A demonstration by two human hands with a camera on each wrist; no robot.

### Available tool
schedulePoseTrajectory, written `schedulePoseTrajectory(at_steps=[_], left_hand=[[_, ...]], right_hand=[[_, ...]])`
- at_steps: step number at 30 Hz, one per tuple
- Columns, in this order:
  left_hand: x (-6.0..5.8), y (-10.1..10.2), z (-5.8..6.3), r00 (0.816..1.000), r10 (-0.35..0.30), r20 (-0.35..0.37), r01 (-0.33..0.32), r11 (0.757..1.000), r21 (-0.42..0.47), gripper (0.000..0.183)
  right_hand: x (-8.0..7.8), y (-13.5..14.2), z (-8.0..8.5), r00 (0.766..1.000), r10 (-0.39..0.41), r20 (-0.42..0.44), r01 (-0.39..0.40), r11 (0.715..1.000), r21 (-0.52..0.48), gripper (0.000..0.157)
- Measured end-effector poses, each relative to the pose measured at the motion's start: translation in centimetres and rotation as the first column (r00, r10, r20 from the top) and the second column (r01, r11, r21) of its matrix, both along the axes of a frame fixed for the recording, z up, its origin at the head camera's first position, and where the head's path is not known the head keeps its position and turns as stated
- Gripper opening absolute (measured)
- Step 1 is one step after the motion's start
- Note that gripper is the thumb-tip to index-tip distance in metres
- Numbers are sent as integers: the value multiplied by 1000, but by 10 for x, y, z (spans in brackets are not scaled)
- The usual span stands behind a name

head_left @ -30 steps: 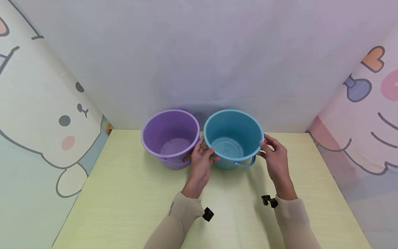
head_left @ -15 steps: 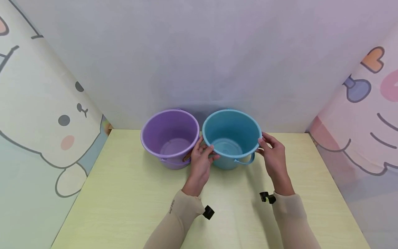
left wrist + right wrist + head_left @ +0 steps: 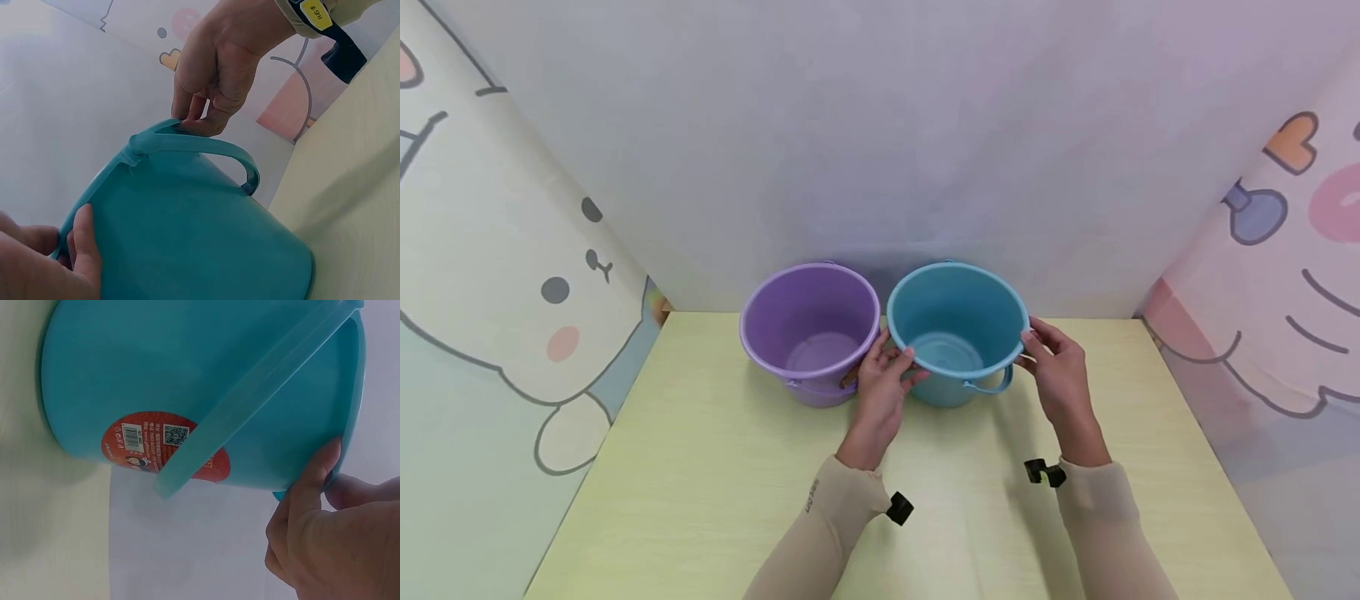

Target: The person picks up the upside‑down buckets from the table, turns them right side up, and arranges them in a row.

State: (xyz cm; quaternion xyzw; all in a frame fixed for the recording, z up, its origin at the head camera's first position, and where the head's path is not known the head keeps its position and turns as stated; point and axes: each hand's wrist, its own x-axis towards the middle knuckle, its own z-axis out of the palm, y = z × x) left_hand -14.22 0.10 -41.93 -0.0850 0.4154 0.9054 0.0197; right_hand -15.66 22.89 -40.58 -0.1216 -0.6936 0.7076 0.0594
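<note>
A blue plastic bucket [image 3: 951, 392] stands upright on the table near the back wall, its handle [image 3: 991, 387] hanging down at the front right. My left hand [image 3: 882, 392] pinches its rim at the front left, thumb on top and fingers under the lip. At the right side of the rim, my right hand [image 3: 1058, 375] grips with thumb and fingers. In the right wrist view, a red oval label [image 3: 150, 444] shows on the bucket's side, partly crossed by the handle. Close on the left stands a purple bucket [image 3: 820, 390], and my left hand overlaps its right side.
The pale wood table [image 3: 715, 492] runs up to a plain light wall sheet [image 3: 880, 142] right behind both buckets. Side sheets printed with cartoons [image 3: 520, 292] close off left and right. Small black wrist mounts [image 3: 900, 508] sit at the sleeves.
The blue bucket has shifted slightly left, closer to the purple one. My right hand moved left with it, and my left hand kept its hold on the rim. The purple bucket stayed in place.
</note>
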Motion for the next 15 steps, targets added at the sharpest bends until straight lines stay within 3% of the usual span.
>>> schedulePoseTrajectory(at_steps=[7,15], left_hand=[[-1,-1,-5,1000,-26,-13,26,999,-20,55],[8,-4,-11,998,-49,-29,49,999,-2,52]], right_hand=[[1,3,-1,998,51,-20,-52,998,-28,46],[13,10,-3,996,87,-37,-87,996,-17,48]])
